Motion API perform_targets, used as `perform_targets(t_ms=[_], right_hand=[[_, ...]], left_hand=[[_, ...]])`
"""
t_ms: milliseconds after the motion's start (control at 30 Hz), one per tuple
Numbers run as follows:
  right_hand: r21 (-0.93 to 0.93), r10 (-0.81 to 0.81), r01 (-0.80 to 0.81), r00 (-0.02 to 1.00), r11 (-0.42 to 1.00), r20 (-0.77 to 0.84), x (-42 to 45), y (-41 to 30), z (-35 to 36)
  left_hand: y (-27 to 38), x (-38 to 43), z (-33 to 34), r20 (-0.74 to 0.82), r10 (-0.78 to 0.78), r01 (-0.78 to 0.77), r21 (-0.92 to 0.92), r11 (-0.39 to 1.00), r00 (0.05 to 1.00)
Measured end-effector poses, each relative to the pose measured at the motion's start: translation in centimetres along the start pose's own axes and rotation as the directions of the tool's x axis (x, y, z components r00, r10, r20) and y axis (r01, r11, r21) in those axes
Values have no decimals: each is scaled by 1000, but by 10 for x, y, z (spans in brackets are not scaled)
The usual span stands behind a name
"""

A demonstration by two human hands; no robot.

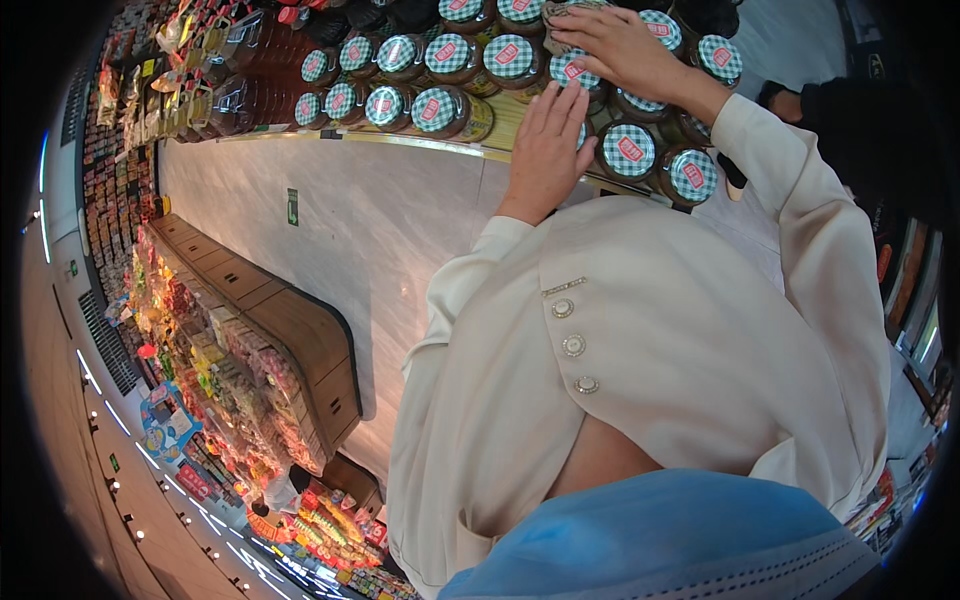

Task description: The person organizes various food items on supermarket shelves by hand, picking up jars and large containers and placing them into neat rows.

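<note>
My right hand (619, 49) lies palm down over a crumpled grey-brown cloth (556, 30), its fingers pressing the cloth onto the jar tops. My left hand (546, 146) rests nearer to me, fingers stretched out and thumb apart, over a jar it mostly hides. Its fingertips reach the edge of a checked jar lid (570, 66). Around both hands stand glass jars with brown contents and green-and-white checked lids bearing red labels, among them one jar (628, 150) right of my left thumb and another (690, 176) at the near corner.
The jars stand on a wooden display shelf (499, 135). Large plastic bottles (240, 105) of dark liquid are at its left. A wooden display counter (315, 337) heaped with packaged goods stands across the tiled floor (405, 217). A person in dark clothes (870, 142) is at the right.
</note>
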State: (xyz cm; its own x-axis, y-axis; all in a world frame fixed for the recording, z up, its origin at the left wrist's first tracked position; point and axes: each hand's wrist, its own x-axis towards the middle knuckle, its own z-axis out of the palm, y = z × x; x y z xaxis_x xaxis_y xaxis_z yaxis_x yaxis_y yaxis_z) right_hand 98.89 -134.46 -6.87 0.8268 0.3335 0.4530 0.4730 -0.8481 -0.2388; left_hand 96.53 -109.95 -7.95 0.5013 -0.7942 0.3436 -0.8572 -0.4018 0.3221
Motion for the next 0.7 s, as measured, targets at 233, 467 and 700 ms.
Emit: perform_targets(t_ms=[233,467,700], right_hand=[[186,265,-233,949,954,-172,-3,19,-32],[-96,94,-98,994,991,-50,-61,8,-18],[-62,502,-537,819,842,-280,-50,-8,-18]], left_hand=[[2,4,-8,13,-5,5,41,999,1000],[32,27,-8,95,108,-96,-121,988,990],[32,28,3,122,156,-143,-105,984,980]])
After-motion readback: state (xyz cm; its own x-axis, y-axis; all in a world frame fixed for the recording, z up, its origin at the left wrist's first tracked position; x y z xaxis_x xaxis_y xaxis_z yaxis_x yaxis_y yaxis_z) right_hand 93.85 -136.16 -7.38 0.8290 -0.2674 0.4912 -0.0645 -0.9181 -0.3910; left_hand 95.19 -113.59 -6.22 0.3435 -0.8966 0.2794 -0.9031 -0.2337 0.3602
